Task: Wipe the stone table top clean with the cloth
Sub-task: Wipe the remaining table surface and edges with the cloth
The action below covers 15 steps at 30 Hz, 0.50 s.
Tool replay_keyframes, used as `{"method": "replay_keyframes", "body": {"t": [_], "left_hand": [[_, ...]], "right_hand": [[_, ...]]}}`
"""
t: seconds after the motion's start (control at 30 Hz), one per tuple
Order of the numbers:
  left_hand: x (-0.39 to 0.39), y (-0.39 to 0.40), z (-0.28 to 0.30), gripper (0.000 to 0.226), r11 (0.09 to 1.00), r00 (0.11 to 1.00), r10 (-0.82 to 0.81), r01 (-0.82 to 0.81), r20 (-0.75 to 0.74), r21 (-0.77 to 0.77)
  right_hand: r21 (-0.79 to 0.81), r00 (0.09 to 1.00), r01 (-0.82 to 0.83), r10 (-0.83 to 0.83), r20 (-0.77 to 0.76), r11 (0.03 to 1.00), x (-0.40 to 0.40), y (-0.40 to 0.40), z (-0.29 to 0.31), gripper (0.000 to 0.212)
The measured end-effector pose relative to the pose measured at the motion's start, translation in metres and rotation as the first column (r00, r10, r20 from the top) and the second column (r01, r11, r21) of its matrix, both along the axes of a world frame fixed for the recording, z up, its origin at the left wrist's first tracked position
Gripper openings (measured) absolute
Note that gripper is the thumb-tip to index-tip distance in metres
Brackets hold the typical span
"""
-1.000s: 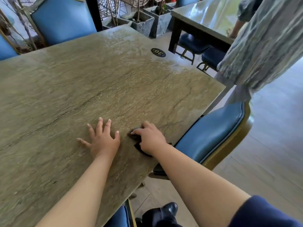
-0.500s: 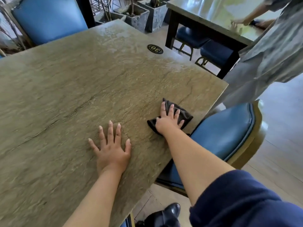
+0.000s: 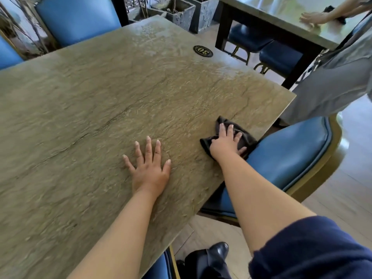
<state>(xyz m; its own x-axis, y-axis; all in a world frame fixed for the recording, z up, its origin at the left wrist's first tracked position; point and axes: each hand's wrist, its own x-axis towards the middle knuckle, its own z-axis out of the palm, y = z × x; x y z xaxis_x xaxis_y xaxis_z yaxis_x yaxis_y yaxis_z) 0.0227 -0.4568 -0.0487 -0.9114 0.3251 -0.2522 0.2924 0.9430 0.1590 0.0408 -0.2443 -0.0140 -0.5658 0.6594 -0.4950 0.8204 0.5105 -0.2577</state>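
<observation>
Stone table top (image 3: 100,109) bare apart from an oval number plate (image 3: 203,51) near the far right edge. Blue chair (image 3: 285,156) tucked just beside the right edge; more blue chairs at the far edge, planters (image 3: 181,11) beyond. Second person (image 3: 342,77) stands right, hands on a neighbouring table (image 3: 291,23). Table's left and near parts cut off by frame; surface blurred. Black cloth (image 3: 245,135) lies bunched at the right edge near the near corner, slightly overhanging. Right hand (image 3: 225,143) pressed flat on it, fingers (image 3: 222,129) spread, cloth showing beyond fingertips. Left hand (image 3: 149,168) flat on bare stone, fingers apart, well clear of cloth.
</observation>
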Motion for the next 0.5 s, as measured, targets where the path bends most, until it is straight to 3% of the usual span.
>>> {"method": "replay_keyframes", "body": {"t": [0.1,0.2,0.27,0.37,0.5], "left_hand": [[-0.004,-0.004,0.004,0.066,0.999,0.996,-0.039,0.036,0.081,0.029],[-0.008,-0.008,0.01,0.059,0.996,0.987,-0.069,0.06,0.147,0.062],[-0.004,-0.015,0.014,0.056,0.993,0.982,-0.095,0.081,0.162,0.089],[0.017,-0.03,0.019,0.058,0.987,0.978,-0.104,0.08,0.179,0.14],[0.053,-0.049,0.022,0.062,0.992,0.979,-0.079,0.059,0.187,0.11]], "right_hand": [[-0.039,0.986,-0.158,0.16,0.043,0.987,0.002,-0.019,0.008,0.073],[-0.115,0.895,-0.445,0.446,-0.017,0.888,0.004,-0.051,0.011,0.074],[-0.145,0.832,-0.551,0.555,-0.01,0.822,0.011,-0.07,0.013,0.08],[-0.169,0.811,-0.576,0.585,0.009,0.8,0.031,-0.084,0.02,0.088],[-0.065,0.853,-0.521,0.521,-0.027,0.851,0.072,-0.105,0.019,0.076]]}}
